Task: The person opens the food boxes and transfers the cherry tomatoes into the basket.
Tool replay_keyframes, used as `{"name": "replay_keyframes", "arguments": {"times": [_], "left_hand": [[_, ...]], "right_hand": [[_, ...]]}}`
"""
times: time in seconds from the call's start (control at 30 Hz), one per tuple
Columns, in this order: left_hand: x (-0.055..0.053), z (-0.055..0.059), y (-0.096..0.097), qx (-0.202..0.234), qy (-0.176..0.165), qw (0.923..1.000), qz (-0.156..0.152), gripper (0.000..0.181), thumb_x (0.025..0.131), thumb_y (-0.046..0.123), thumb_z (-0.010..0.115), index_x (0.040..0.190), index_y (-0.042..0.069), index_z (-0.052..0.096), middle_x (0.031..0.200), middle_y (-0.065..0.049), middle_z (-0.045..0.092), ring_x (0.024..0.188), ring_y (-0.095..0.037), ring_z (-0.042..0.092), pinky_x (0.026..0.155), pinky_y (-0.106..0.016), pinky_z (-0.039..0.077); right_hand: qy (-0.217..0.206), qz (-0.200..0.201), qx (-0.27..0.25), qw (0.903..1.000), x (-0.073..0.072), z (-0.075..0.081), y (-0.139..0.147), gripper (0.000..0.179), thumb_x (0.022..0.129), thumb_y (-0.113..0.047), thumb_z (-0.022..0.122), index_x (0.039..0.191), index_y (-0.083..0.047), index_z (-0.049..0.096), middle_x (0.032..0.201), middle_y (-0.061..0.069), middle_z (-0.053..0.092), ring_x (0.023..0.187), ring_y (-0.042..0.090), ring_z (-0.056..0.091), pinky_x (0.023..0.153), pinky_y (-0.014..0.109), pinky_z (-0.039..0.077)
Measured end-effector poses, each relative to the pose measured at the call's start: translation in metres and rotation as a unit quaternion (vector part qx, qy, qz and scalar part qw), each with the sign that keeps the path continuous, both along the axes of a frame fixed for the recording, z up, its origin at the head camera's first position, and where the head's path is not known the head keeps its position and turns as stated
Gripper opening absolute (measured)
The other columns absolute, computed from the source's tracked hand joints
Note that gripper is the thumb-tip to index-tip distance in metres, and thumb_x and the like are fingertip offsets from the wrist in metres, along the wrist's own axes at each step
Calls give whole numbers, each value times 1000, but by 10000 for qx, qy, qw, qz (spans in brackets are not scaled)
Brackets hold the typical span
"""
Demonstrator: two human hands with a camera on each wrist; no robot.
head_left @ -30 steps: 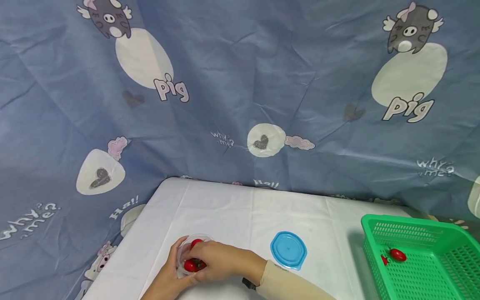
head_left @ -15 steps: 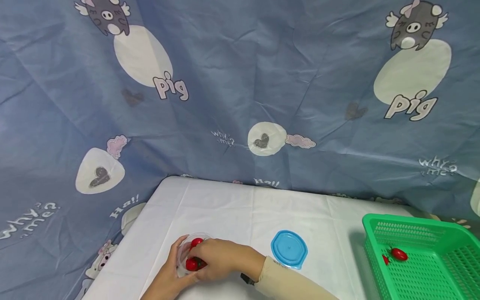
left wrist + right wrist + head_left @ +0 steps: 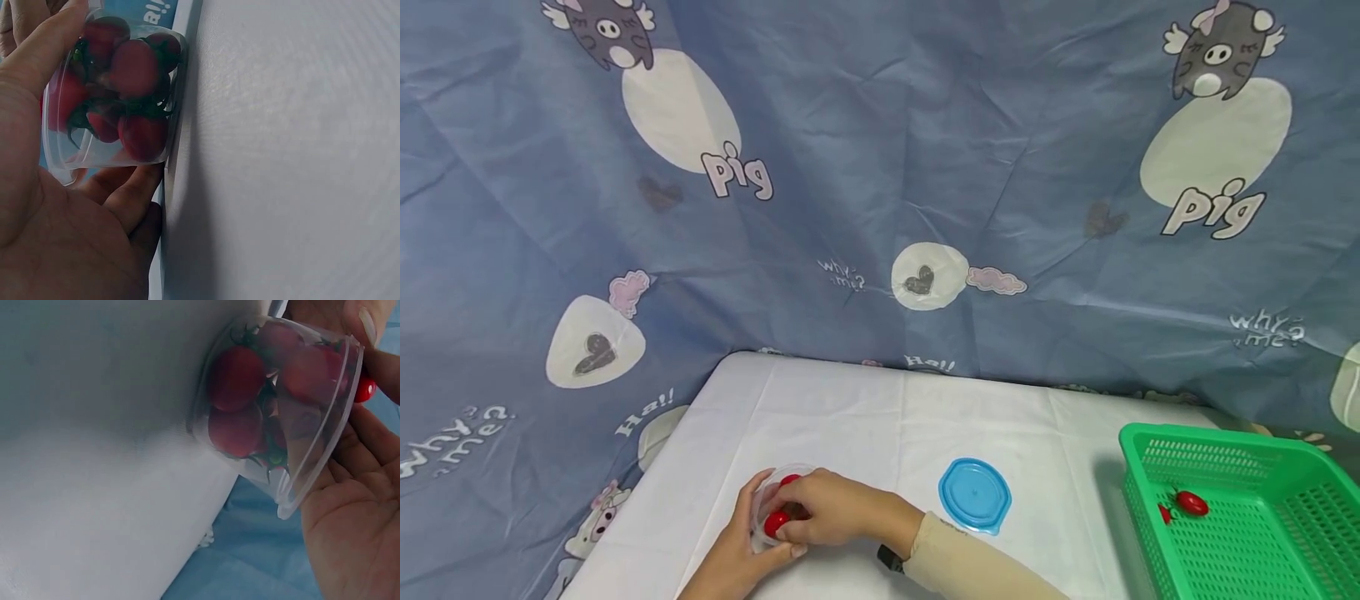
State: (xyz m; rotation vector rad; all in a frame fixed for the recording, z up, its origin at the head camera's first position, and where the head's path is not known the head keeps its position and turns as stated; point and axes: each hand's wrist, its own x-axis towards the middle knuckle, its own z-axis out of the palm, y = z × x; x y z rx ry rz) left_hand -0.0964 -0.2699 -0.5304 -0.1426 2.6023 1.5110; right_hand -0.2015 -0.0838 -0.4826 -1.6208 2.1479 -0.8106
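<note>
- Left grip point(image 3: 743, 542): wrapped round the clear container point(image 3: 97, 155), thumb on the near side.
- Right grip point(image 3: 829, 508): fingers bent over the container's mouth at a red tomato point(image 3: 776, 523); clamped on it or only touching, can't tell.
- Piled tomatoes point(image 3: 134, 69) with green stems point(image 3: 147, 107) sit inside the container, which looks seated on the white surface point(image 3: 842, 417).
- Doing it well, my judgement: brace the container without squeezing its thin-looking wall; nudge fruit gently into gaps, stems clear of the rim, no hard pressing.
- Further out: blue lid point(image 3: 975, 492) lies apart, right of the hands in the head view; green basket point(image 3: 1225, 436) well beyond, with a loose tomato point(image 3: 1191, 503) and part of another.
- Only the head view shows lid and basket. Wrist views add the stacking and stems through the clear wall, mostly blocked from above by the right grip.
</note>
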Motion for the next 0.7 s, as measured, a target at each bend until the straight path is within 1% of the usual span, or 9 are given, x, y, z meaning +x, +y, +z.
{"name": "replay_keyframes", "arguments": {"times": [0.13, 0.2, 0.23, 0.3, 0.43, 0.47, 0.53, 0.7], "left_hand": [[1, 1, 0, 65, 9, 10000, 23, 105, 86, 41, 86, 163, 28, 15, 163, -13, 39, 143, -34, 45, 111, -59, 38], [2, 0, 0, 47, 13, 10000, 31, 106, 86, 41, 87, 163, 29, 15, 163, -12, 39, 143, -33, 45, 111, -58, 38], [2, 0, -1, 41, 19, 10000, 41, 107, 85, 41, 87, 163, 29, 16, 163, -12, 39, 144, -33, 44, 112, -58, 38], [1, 0, -1, 17, -1, 10000, 52, 108, 84, 40, 88, 163, 30, 16, 164, -12, 38, 146, -32, 43, 113, -53, 38], [0, -2, -3, 99, 0, 9999, 48, 109, 83, 40, 90, 163, 30, 16, 165, -15, 37, 148, -35, 40, 116, -58, 34], [0, -2, -3, 114, -7, 9999, 46, 109, 82, 40, 90, 163, 30, 16, 165, -15, 36, 148, -35, 39, 116, -59, 33], [0, -2, -3, 115, 14, 9999, 53, 109, 83, 40, 89, 163, 29, 17, 165, -16, 36, 148, -36, 40, 116, -63, 32], [0, -1, -2, -47, 53, 10000, 67, 108, 83, 41, 89, 163, 29, 16, 162, -12, 41, 141, -30, 46, 111, -56, 39]], "right_hand": [[-67, -48, -121, 9999, 1, -1, 0, 23, 101, -19, 71, 123, -13, 72, 92, -18, 66, 78, -10, 54, 74, 7, 46], [-99, -29, -159, 9998, 1, -2, 0, 23, 100, -17, 71, 122, -12, 72, 89, -19, 66, 77, -11, 55, 74, 7, 46], [-80, -15, -163, 9998, 1, -1, 0, 23, 100, -17, 71, 122, -12, 71, 89, -19, 66, 77, -11, 55, 77, 7, 45], [-16, 12, -136, 9999, 1, -1, -1, 24, 99, -18, 72, 122, -13, 71, 88, -20, 66, 76, -11, 54, 77, 8, 44], [72, -22, -114, 9999, 1, -1, -2, 26, 99, -21, 74, 124, -14, 72, 94, -17, 68, 78, -10, 53, 77, 8, 43], [63, -42, -119, 9999, 2, -2, -2, 26, 99, -21, 75, 124, -14, 72, 96, -16, 69, 79, -10, 52, 76, 7, 44], [47, -81, -133, 9999, 2, -2, -1, 26, 99, -21, 74, 124, -14, 72, 98, -15, 71, 79, -10, 52, 76, 7, 44], [70, -137, -244, 9996, 4, -4, 1, 24, 100, -22, 73, 124, -15, 72, 99, -15, 71, 79, -11, 53, 74, 6, 45]]}}
